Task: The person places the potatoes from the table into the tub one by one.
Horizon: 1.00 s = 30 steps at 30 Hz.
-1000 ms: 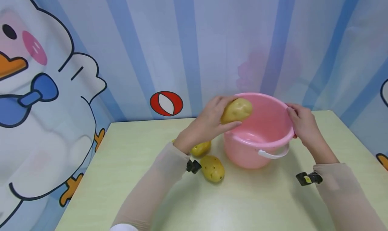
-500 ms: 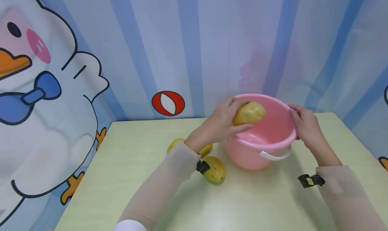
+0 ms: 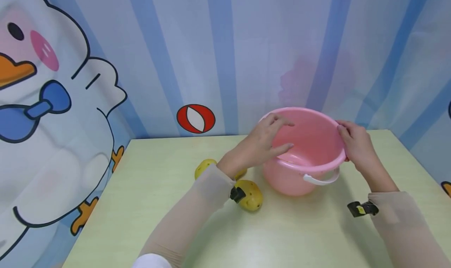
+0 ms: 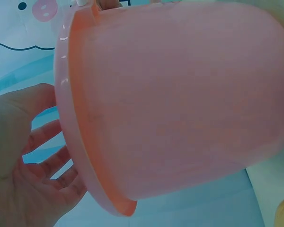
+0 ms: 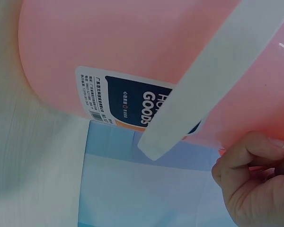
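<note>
My right hand [image 3: 356, 144] grips the right rim of the pink bucket [image 3: 289, 182]; hold it firmly, I judge, so my left hand [image 3: 258, 142], fingers spread and holding nothing, clears the left rim. Potatoes [image 3: 253, 195] lie just left of the bucket, whose full contents I cannot tell.

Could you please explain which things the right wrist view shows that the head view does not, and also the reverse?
Only the right wrist view: a dark-blue and white printed label, partly covered by the flat white handle, with the word GOODS readable.

Only the head view: the left hand, its fingers spread over the rim of the round pink plastic bucket; yellow oval potatoes; a red-and-white ball printed on the striped blue-and-white backdrop.

Both: the bucket, its handle, the right hand at the rim, and parts of the backdrop and pale table.
</note>
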Tool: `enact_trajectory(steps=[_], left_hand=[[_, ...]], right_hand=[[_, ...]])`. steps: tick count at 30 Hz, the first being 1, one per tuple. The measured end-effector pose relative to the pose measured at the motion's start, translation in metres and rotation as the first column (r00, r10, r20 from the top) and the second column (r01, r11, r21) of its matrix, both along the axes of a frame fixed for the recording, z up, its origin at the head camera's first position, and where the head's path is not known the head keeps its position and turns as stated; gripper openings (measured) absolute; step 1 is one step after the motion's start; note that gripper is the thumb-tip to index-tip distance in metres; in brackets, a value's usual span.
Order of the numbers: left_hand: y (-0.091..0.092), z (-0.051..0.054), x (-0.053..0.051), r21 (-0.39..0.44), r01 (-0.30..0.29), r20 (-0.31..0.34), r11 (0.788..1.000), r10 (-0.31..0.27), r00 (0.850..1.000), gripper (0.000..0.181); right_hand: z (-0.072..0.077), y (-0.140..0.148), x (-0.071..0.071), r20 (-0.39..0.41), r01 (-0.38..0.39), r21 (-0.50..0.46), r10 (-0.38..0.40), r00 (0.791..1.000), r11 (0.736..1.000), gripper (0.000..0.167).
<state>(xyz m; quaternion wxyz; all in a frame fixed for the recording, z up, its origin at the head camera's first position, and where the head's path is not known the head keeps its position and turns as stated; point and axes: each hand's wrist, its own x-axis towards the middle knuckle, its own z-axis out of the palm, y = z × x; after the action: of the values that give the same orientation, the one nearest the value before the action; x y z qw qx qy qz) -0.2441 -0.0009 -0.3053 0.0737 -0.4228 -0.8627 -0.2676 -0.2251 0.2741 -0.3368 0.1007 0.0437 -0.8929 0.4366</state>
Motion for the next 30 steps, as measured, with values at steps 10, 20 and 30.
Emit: enact_trajectory(steps=[10, 20, 30], left_hand=[[-0.004, 0.004, 0.004, 0.007, -0.017, 0.045, 1.0, 0.017, 0.999, 0.05], [-0.016, 0.003, 0.001, 0.053, -0.03, 0.039, 0.998, 0.028, 0.999, 0.047], [-0.029, 0.001, 0.0, 0.105, -0.037, 0.002, 0.994, 0.037, 0.999, 0.046]], right_hand=[[0.0, 0.001, -0.001, 0.0, -0.007, 0.0, 0.007, 1.0, 1.0, 0.055], [0.002, 0.0, -0.001, -0.007, -0.002, 0.008, 0.002, 1.0, 1.0, 0.054], [0.001, -0.001, 0.0, 0.018, 0.012, 0.005, -0.012, 1.0, 1.0, 0.055]])
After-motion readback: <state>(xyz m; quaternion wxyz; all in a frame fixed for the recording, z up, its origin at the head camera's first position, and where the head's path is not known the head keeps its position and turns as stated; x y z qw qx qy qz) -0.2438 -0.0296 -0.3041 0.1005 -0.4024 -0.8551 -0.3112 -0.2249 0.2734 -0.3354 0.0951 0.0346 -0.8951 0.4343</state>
